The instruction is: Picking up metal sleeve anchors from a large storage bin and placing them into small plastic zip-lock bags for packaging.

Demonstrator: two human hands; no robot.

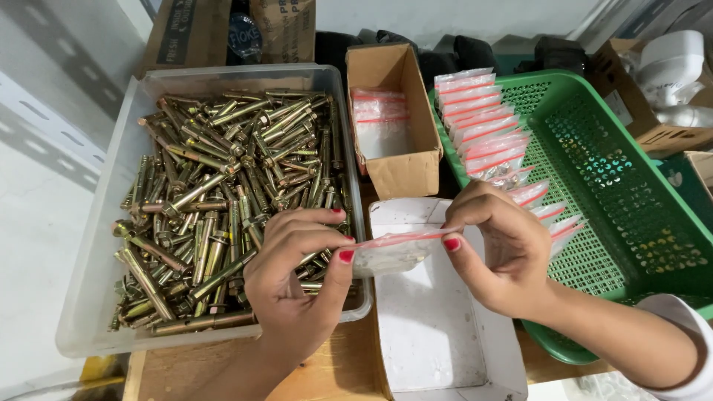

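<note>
A person's left hand (293,278) and right hand (496,249) stretch one small clear zip bag (397,249) with a red seal strip between them, the fingers (343,255) of each hand pinched on an end of the strip. The bag hangs just above the near rim of an open white box (438,334), whose front edge runs out of the bottom of the view.

Space is tight: the left hand hovers over the right wall of a clear plastic tub (96,252) heaped with brass-coloured anchor bolts (223,200), too many and too tangled to count. The right hand sits against the near edge of a green mesh basket (631,193), where a row of filled bags (486,130) stands on edge, roughly fifteen, the nearest ones hidden behind the hand. Behind the white box, one small cardboard box (394,111) holds a flat stack of empty bags (379,115), number unclear.

A strip of wooden counter (327,371) shows below the wrists. What the held bag contains cannot be made out. The right forearm is cut off at the corner, ending in a white sleeve (683,327).
</note>
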